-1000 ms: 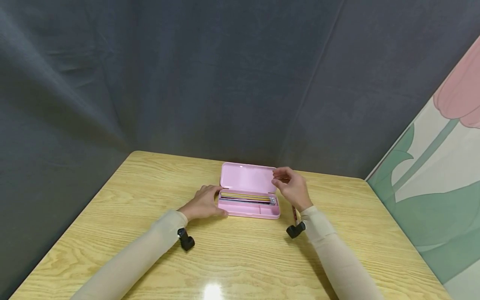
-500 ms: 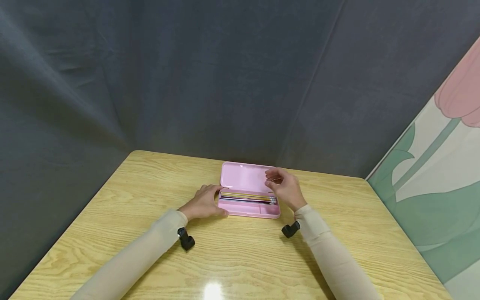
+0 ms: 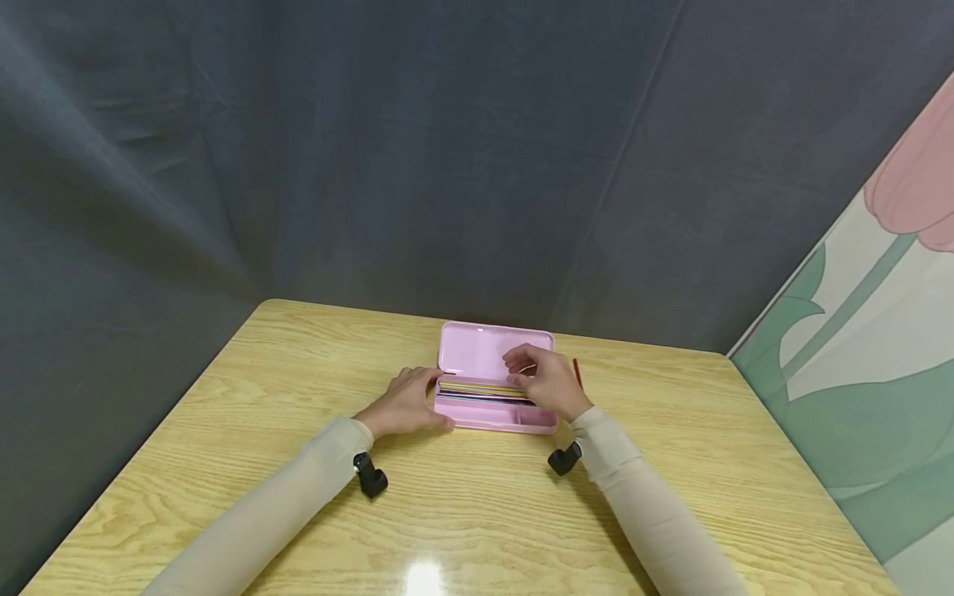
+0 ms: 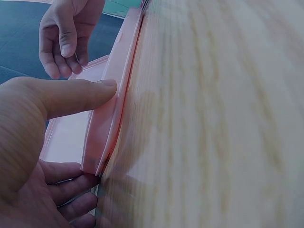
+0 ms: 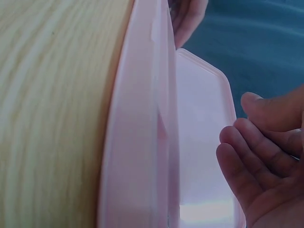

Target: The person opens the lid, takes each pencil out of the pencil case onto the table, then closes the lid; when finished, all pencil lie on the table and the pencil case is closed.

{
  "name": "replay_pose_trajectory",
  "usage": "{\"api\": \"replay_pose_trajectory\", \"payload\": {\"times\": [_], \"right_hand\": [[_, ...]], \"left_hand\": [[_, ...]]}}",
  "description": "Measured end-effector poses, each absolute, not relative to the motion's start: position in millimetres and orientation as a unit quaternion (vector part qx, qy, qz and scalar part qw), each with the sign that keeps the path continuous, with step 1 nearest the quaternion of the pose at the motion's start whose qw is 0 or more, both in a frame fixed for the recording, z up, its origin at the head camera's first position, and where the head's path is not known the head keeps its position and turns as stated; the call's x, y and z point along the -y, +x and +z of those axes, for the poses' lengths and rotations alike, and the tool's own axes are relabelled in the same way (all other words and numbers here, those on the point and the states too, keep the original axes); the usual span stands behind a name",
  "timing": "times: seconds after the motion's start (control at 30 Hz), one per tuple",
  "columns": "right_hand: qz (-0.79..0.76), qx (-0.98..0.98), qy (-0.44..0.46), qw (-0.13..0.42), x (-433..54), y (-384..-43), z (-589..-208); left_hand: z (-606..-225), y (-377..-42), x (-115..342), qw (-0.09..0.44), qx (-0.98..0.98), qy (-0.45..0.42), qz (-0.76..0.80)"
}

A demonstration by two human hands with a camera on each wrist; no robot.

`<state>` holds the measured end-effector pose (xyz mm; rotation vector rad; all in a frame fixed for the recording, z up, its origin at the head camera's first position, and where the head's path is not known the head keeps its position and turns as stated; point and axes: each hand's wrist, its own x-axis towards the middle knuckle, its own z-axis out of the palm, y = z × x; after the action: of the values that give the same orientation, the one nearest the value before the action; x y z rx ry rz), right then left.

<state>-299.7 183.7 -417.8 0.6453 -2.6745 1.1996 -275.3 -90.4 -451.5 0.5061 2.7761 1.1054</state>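
Observation:
A pink pencil case (image 3: 477, 414) lies on the table with its lid (image 3: 473, 348) hinged back. Several pencils (image 3: 477, 392), yellow and dark among them, lie side by side in its long rear compartment. My left hand (image 3: 405, 404) grips the left end of the case, thumb (image 4: 90, 97) along the front wall and fingers behind the corner. Over the right part of the case hovers my right hand (image 3: 550, 382), fingers loosely bent with nothing between them in the right wrist view. It hides the pencils' right ends.
A reddish-brown pencil (image 3: 577, 374) lies on the wooden table (image 3: 477, 513) to the right of the case, partly covered by my right hand. A dark curtain (image 3: 447, 165) hangs behind the table. A flower-patterned panel (image 3: 857, 372) stands at the right.
My right hand has moved left and slightly down, from the lid's right edge to above the pencils. The left hand and the case have stayed in place.

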Motion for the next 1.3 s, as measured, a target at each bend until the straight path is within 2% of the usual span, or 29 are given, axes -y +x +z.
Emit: {"api": "replay_pose_trajectory", "payload": {"times": [0.53,1.07,1.3], "right_hand": [[0.344,0.912,0.223,0.027,-176,-301,-433],[0.31,0.921,0.234,0.011,-176,-300,-435],[0.284,0.924,0.255,0.024,-175,-303,-438]], "left_hand": [[-451,-276,90,0.057,-0.918,0.163,0.357],[-451,-277,90,0.056,-0.918,0.167,0.356],[-452,-276,90,0.054,-0.916,0.167,0.36]]}}
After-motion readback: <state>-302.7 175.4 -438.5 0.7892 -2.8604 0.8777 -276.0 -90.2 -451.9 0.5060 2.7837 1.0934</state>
